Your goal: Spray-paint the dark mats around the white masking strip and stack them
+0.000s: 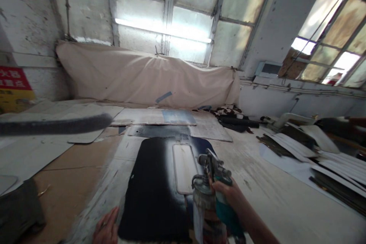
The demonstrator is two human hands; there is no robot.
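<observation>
My right hand (227,190) is wrapped round the handle of a spray gun (211,164), which has a smeared cup (204,209) hanging below its head. The gun is held over the right side of a dark panel (148,190) with rounded corners, hiding part of it. A pale rectangular piece with rounded corners (184,167) shows within the panel, and a whitish haze borders it on the left. At the panel's lower left edge rests my left hand (106,227), its fingers stretched out and nothing seen in them.
Large pale sheets (85,122) and brown board (71,171) cover the left side. Dark cloth (21,211) lies at lower left. Stacked light and dark pieces (337,167) sit at right, dark rolls and scraps (237,120) behind. A beige sheet (143,76) hangs below the windows.
</observation>
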